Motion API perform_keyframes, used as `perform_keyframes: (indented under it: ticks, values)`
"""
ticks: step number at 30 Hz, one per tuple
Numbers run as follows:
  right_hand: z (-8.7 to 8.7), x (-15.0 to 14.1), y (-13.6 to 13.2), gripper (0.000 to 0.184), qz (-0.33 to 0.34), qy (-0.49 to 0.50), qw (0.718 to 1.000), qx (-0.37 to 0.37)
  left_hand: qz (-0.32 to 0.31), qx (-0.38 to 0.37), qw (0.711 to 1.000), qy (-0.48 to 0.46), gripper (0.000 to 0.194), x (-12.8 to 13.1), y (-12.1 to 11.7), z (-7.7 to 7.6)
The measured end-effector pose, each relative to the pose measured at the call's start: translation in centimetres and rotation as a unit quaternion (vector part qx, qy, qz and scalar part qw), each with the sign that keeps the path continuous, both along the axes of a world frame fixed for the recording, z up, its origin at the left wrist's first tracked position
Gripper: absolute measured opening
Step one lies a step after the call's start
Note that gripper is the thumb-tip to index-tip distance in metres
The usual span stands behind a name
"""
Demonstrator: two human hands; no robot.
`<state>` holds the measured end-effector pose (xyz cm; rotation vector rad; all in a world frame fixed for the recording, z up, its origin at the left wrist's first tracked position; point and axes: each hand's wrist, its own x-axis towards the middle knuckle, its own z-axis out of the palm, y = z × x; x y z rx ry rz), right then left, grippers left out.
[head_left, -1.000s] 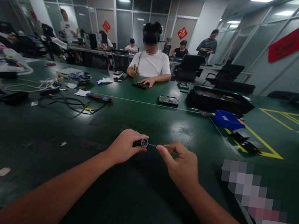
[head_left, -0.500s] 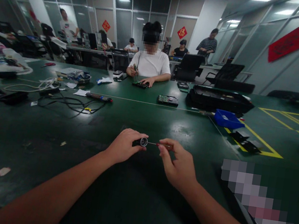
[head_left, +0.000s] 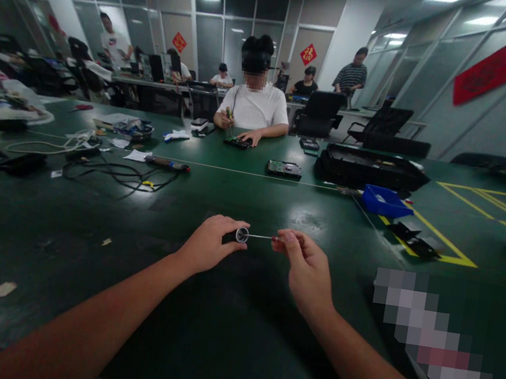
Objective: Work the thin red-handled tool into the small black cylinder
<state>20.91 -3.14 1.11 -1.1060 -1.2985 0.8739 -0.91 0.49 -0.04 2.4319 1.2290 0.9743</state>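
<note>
My left hand (head_left: 211, 245) is closed around a black cylinder with a silvery ring at its open end (head_left: 242, 235), much like a flashlight body. That open end faces right, towards my other hand. Between thumb and fingers, my right hand (head_left: 310, 268) grips a small screwdriver (head_left: 260, 237) by its reddish handle, mostly covered by the fingers. Its thin metal shaft points left and reaches the ringed opening; how deep the tip sits inside cannot be made out. Both hands are above the dark green table (head_left: 231, 338).
Across the table a person in a white shirt (head_left: 265, 106) works on a dark part. Nearby lie a circuit board device (head_left: 284, 169), a black tray (head_left: 370, 169), a blue bin (head_left: 384, 201) and black brackets (head_left: 416, 240). Cables (head_left: 107, 174) and an electric screwdriver-like tool (head_left: 166, 164) are at left.
My right hand has shifted slightly right and up, its fingers rolled around the screwdriver handle. The cylinder in my left hand has moved a little left and up.
</note>
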Motion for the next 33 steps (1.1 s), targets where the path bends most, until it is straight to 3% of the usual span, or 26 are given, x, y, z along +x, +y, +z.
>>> perform_keyframes:
  ticks: [4,7,12,19,33]
  values:
    - [-0.6,0.3,1.2,0.036,0.02,0.144,0.986,-0.086,-0.021,0.024,0.999,0.026,0.037,0.0,0.2,0.2]
    - [-0.6,0.7,1.7,0.033,0.025,0.166,0.981,-0.098,-0.019,0.026,0.999,0.029,0.037,0.0,0.3,0.1]
    - [-0.5,1.0,1.4,0.034,-0.036,0.078,0.996,-0.04,-0.01,0.01,1.0,0.025,0.039,-0.1,0.4,-0.2]
    - [0.5,0.4,0.2,0.033,-0.038,-0.039,0.998,0.015,-0.011,0.01,1.0,0.023,0.04,0.0,0.2,-0.1]
    - [0.8,0.1,-1.1,0.021,-0.036,-0.229,0.964,0.13,-0.01,0.021,0.999,0.045,0.04,0.2,-0.1,0.4]
